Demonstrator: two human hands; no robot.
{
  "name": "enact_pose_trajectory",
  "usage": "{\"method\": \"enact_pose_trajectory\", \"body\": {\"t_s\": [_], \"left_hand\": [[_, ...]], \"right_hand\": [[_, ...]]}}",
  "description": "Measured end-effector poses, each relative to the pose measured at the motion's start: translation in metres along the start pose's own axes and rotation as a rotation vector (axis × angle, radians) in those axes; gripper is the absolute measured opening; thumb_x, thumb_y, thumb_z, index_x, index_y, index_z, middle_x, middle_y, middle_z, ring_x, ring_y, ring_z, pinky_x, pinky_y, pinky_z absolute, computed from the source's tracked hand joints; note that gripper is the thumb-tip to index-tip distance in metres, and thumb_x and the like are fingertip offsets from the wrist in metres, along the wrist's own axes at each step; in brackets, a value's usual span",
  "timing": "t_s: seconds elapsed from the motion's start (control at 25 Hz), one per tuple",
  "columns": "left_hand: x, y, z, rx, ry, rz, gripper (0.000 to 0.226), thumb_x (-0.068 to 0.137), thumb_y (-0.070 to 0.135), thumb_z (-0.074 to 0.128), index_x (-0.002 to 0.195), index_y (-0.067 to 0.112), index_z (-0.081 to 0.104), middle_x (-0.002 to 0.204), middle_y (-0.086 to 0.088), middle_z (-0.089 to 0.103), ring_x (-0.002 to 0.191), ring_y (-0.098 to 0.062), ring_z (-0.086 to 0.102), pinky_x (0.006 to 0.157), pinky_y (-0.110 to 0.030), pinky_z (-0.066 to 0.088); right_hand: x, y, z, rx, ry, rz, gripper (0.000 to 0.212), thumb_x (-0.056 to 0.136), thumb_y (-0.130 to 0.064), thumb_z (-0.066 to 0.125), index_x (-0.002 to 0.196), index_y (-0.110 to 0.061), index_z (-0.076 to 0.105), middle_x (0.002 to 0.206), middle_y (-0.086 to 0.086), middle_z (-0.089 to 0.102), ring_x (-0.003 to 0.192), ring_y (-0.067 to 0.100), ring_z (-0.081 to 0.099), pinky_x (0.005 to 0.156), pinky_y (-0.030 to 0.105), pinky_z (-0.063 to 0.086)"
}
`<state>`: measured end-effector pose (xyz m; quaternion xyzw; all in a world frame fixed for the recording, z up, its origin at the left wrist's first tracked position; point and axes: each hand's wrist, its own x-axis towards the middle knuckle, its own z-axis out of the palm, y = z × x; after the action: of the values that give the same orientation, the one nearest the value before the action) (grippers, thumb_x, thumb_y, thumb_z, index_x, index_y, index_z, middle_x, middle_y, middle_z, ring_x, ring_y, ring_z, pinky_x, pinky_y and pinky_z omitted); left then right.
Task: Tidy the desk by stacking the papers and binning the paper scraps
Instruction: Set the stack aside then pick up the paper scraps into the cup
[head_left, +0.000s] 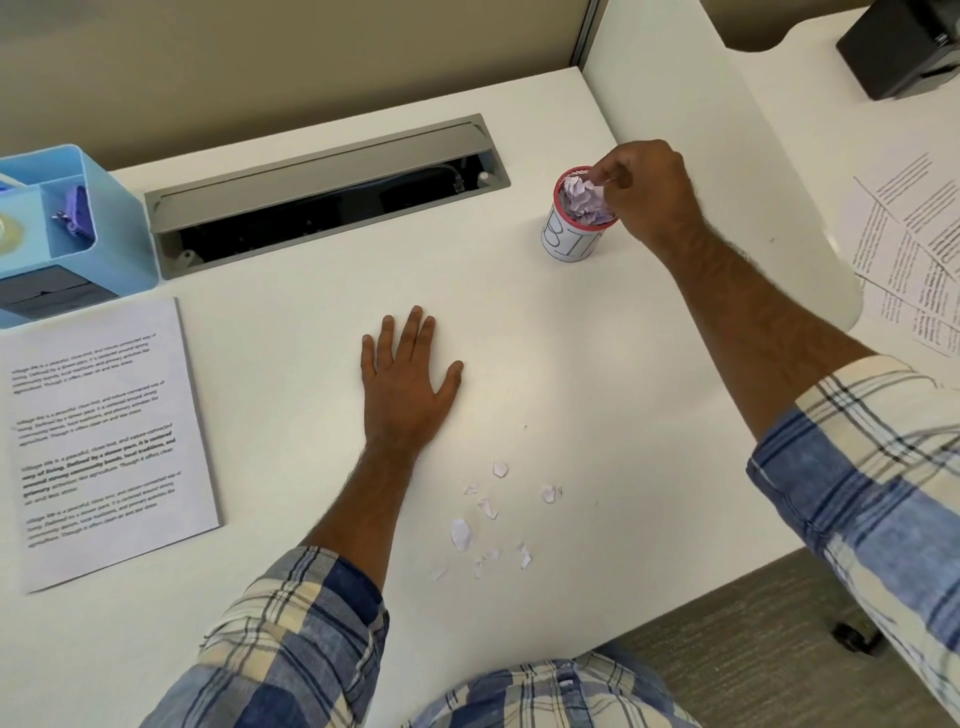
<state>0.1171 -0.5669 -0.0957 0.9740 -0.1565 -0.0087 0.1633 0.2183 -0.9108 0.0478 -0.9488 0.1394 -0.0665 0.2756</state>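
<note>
A small white cup labelled BIN (570, 240) with a red rim stands at the back right of the desk, filled with crumpled pale paper (586, 200). My right hand (647, 189) hovers over its rim, fingertips bunched in a pinch on the paper at the top. My left hand (408, 382) lies flat on the desk centre, fingers spread, holding nothing. Several small torn paper scraps (485, 514) lie scattered near the front edge, just right of my left forearm. A squared stack of printed papers (98, 441) sits at the left. Loose printed sheets (914, 254) lie fanned out on the side desk at right.
A light-blue desk organiser (111, 218) stands at the back left. A grey cable tray (322, 192) with its flap open runs along the back. A black box (904, 47) sits at the far right corner. The white desk (597, 364) ends at front right over carpet.
</note>
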Motion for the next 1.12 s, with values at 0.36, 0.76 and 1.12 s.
{"method": "enact_pose_trajectory", "body": {"t_s": [0.36,0.76,1.12], "left_hand": [[0.0,-0.001,0.0,-0.009,-0.009,-0.006,0.07,0.105,0.058,0.043,0.163,0.021,0.032,0.173,0.006,0.023,0.162,-0.027,0.011,0.131,-0.051,0.006],[0.0,0.0,0.0,-0.005,0.007,0.005,0.069,0.105,0.058,0.044,0.162,0.02,0.035,0.172,0.005,0.026,0.161,-0.03,0.015,0.131,-0.053,0.009],[0.0,0.001,-0.002,0.001,-0.009,0.001,0.07,0.105,0.059,0.041,0.163,0.02,0.033,0.173,0.004,0.025,0.161,-0.03,0.015,0.131,-0.052,0.008]], "right_hand": [[-0.045,0.002,-0.002,0.313,0.216,0.035,0.018,0.085,-0.008,0.063,0.098,-0.009,0.075,0.095,-0.003,0.075,0.08,-0.001,0.066,0.075,0.015,0.053],[-0.235,0.007,0.077,0.312,-0.327,0.039,0.027,0.093,0.0,0.066,0.118,-0.011,0.07,0.111,0.0,0.064,0.09,-0.001,0.059,0.082,0.014,0.046],[-0.306,-0.036,0.108,0.13,-0.584,-0.091,0.04,0.099,-0.027,0.062,0.137,-0.017,0.059,0.129,-0.005,0.052,0.12,0.016,0.046,0.104,0.03,0.042]]}}
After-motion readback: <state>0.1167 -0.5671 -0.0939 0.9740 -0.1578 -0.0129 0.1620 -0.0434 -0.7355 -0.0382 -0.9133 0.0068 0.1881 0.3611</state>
